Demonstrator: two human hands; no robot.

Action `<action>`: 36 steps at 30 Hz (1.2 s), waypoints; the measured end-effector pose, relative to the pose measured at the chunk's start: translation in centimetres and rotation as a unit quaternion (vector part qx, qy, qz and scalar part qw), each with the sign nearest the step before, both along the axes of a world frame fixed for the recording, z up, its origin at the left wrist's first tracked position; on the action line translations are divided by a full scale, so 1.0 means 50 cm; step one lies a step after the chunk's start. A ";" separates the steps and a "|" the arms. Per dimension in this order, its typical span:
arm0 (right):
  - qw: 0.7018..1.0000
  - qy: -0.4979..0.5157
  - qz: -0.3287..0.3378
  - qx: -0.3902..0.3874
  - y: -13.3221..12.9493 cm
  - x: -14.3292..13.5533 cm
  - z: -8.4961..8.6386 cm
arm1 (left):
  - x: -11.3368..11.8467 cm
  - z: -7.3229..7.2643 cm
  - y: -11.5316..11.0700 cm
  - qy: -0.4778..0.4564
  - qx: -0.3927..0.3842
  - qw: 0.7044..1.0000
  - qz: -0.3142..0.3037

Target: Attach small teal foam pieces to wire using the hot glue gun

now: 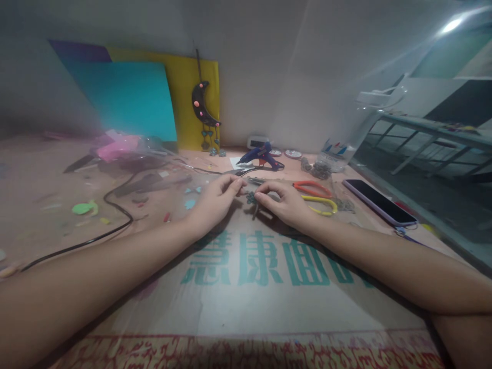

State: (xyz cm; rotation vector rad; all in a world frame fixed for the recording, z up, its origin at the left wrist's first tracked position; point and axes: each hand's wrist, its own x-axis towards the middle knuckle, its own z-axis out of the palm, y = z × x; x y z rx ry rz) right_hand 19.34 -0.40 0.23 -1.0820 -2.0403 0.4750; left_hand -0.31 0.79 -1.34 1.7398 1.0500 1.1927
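Note:
Between finger and thumb, my right hand [282,202] pinches a small grey-green flower-shaped piece [251,197], with a short dark strand hanging below it. My left hand [225,195] is closed in a pinch just left of that piece; anything between its fingertips is too small to make out. Scissors with orange and yellow handles [321,204] lie right behind my right hand, their blades partly hidden. A light-blue bow-shaped piece [193,190] and a light-blue flower-shaped piece [189,204] rest left of my left hand.
A blue glue gun [263,156] stands behind my hands; a black cord [123,207] curves across the left. A phone [378,202] lies at right. A dark crescent moon ornament [203,105] hangs before yellow card [161,64]. Grey cord bundles [319,169] sit near a clear container [334,154].

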 end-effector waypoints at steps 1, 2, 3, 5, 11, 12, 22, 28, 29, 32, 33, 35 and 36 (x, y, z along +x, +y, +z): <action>1.000 0.003 -0.003 0.000 0.000 0.000 0.000 | -0.001 0.002 0.001 -0.004 -0.005 1.000 0.010; 1.000 0.005 -0.004 0.001 -0.001 0.000 0.000 | -0.001 0.004 0.001 -0.007 -0.008 1.000 0.016; 1.000 0.007 -0.004 0.001 -0.001 0.000 0.000 | -0.001 0.006 0.001 -0.010 -0.009 1.000 0.020; 1.000 0.010 -0.002 0.002 0.000 0.001 0.000 | 0.000 0.009 0.002 -0.011 -0.004 1.000 0.025; 1.000 0.012 0.001 0.002 0.001 0.000 0.000 | 0.001 0.009 0.003 0.009 0.002 1.000 0.027; 1.000 0.012 -0.001 0.001 0.001 0.000 0.000 | 0.001 0.007 0.003 0.002 0.004 1.000 0.025; 1.000 0.008 -0.003 -0.005 0.000 0.001 0.001 | -0.001 0.006 0.000 0.022 0.003 0.999 0.031; 1.000 0.006 -0.009 -0.015 -0.003 -0.002 0.003 | 0.000 0.007 0.000 0.018 0.014 0.999 0.037; 1.000 0.006 -0.009 -0.015 -0.004 -0.002 0.003 | 0.000 0.006 0.001 0.018 0.011 0.999 0.034; 1.000 0.004 -0.006 -0.013 -0.004 -0.002 0.003 | -0.002 0.004 0.003 0.021 0.005 0.999 0.029; 1.000 0.004 -0.003 -0.012 -0.004 -0.001 0.004 | -0.003 0.004 0.003 0.022 0.006 0.999 0.031; 1.000 0.004 0.003 -0.012 -0.003 -0.001 0.004 | -0.002 0.003 0.003 0.020 0.007 0.999 0.029; 1.000 0.005 0.005 -0.010 -0.003 -0.001 0.003 | -0.001 0.004 0.003 0.017 0.006 1.000 0.024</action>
